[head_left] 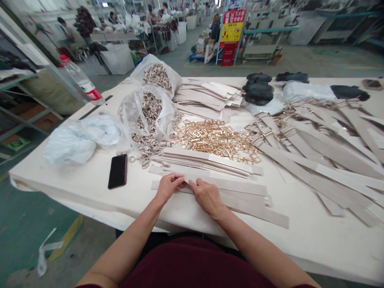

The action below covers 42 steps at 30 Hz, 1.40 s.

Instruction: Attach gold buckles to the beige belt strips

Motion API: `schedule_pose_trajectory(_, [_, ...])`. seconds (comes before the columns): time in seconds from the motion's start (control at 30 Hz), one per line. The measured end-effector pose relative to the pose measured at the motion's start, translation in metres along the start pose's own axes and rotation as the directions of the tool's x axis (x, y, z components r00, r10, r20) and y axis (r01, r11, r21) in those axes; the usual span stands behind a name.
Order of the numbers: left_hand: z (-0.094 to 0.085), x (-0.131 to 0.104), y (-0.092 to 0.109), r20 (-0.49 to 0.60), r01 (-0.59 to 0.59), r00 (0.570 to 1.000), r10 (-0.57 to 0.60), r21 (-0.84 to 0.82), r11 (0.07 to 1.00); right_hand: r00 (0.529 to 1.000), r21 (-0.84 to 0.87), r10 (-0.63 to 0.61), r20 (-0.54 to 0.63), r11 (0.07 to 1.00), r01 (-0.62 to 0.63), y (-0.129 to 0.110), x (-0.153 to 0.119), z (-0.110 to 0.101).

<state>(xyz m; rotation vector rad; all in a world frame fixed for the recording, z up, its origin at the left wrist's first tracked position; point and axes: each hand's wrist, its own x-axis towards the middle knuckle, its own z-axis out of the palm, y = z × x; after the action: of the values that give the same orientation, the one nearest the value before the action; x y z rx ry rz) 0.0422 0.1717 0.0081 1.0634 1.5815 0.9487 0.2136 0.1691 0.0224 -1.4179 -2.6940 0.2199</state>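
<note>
Close together at the table's near side, my left hand (169, 187) and my right hand (206, 195) both have their fingers pinched on the end of a grey-beige strap (262, 212). Its long tail runs out to the right beneath my right forearm's side and lies on the table. The pinched end is mostly covered by my fingers. Just beyond lie flat strips (244, 187) of the same material and a stack of straps (204, 161). Behind that stack spreads a heap of gold metal buckles (214, 138). Small beige loops (147, 148) spill beside it on the left.
Two clear plastic bags of loops, a nearer bag (128, 106) and a farther bag (175, 76), stand at the back left. A phone (118, 171) lies left of my hands. A bottle (83, 83) stands at the left edge. Many straps (332, 174) cover the right side.
</note>
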Motion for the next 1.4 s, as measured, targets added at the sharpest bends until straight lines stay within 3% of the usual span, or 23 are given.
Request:
schedule_pose_trajectory(0.1, [0.008, -0.006, 0.004, -0.091, -0.171, 0.978, 0.188, 0.168, 0.971, 1.000, 0.039, 0.005, 0.011, 0.999, -0.005, -0.006, 0.003, 0.002])
schedule_pose_trajectory(0.17, [0.010, -0.012, 0.007, -0.102, -0.223, 0.965, 0.243, 0.175, 0.959, 0.999, 0.113, 0.049, -0.011, 0.992, -0.048, -0.005, 0.004, 0.006])
schedule_pose_trajectory(0.27, [0.001, -0.014, 0.013, -0.090, -0.160, 0.983, 0.162, 0.031, 0.987, 0.981, 0.309, 0.150, -0.124, 0.945, -0.105, 0.007, 0.003, 0.011])
schedule_pose_trajectory(0.4, [-0.010, -0.006, 0.020, 0.018, -0.075, 0.997, 0.080, -0.202, 0.976, 0.962, 0.499, 0.167, -0.219, 0.866, -0.036, 0.025, 0.004, 0.009])
schedule_pose_trajectory(0.53, [0.008, -0.005, 0.018, 0.138, 0.041, 0.990, 0.024, -0.443, 0.896, 0.974, 0.527, 0.122, -0.191, 0.850, -0.003, 0.024, 0.008, -0.003])
schedule_pose_trajectory(0.67, [0.026, -0.011, 0.015, 0.132, 0.108, 0.991, -0.035, -0.600, 0.792, 0.976, 0.492, 0.151, -0.157, 0.869, -0.055, 0.021, 0.010, -0.016])
schedule_pose_trajectory(0.83, [0.025, -0.008, 0.026, 0.097, 0.168, 0.986, -0.139, -0.656, 0.736, 0.988, 0.436, 0.110, -0.109, 0.898, -0.052, 0.026, 0.012, -0.024])
schedule_pose_trajectory(0.97, [0.044, -0.006, 0.033, 0.247, 0.303, 0.953, -0.178, -0.714, 0.632, 0.990, 0.531, 0.072, -0.121, 0.847, 0.003, 0.033, 0.020, -0.028])
schedule_pose_trajectory(1.07, [0.059, -0.006, 0.037, 0.250, 0.313, 0.950, -0.189, -0.721, 0.618, 0.987, 0.623, 0.053, -0.151, 0.781, 0.053, 0.045, 0.025, -0.034])
schedule_pose_trajectory(1.13, [0.058, -0.001, 0.045, 0.255, 0.281, 0.956, -0.142, -0.668, 0.689, 0.981, 0.697, 0.053, -0.187, 0.711, 0.095, 0.057, 0.024, -0.040])
schedule_pose_trajectory(1.23, [0.042, 0.028, 0.062, 0.379, 0.228, 0.924, -0.048, -0.446, 0.865, 0.966, 0.785, 0.151, -0.212, 0.615, 0.076, 0.081, 0.018, -0.044])
schedule_pose_trajectory(1.27, [0.035, 0.044, 0.069, 0.376, 0.162, 0.926, -0.021, -0.346, 0.924, 0.958, 0.798, 0.200, -0.204, 0.601, 0.044, 0.089, 0.016, -0.043])
schedule_pose_trajectory(1.33, [0.023, 0.085, 0.083, 0.212, -0.088, 0.971, 0.109, -0.106, 0.990, 0.942, 0.808, 0.290, -0.169, 0.589, -0.036, 0.103, 0.011, -0.038])
schedule_pose_trajectory(1.37, [0.021, 0.106, 0.089, 0.134, -0.225, 0.967, 0.214, 0.070, 0.972, 0.936, 0.810, 0.317, -0.153, 0.583, -0.065, 0.108, 0.010, -0.035])
schedule_pose_trajectory(1.4, [0.022, 0.127, 0.095, 0.130, -0.336, 0.941, 0.313, 0.250, 0.908, 0.934, 0.815, 0.328, -0.140, 0.574, -0.079, 0.111, 0.009, -0.031])
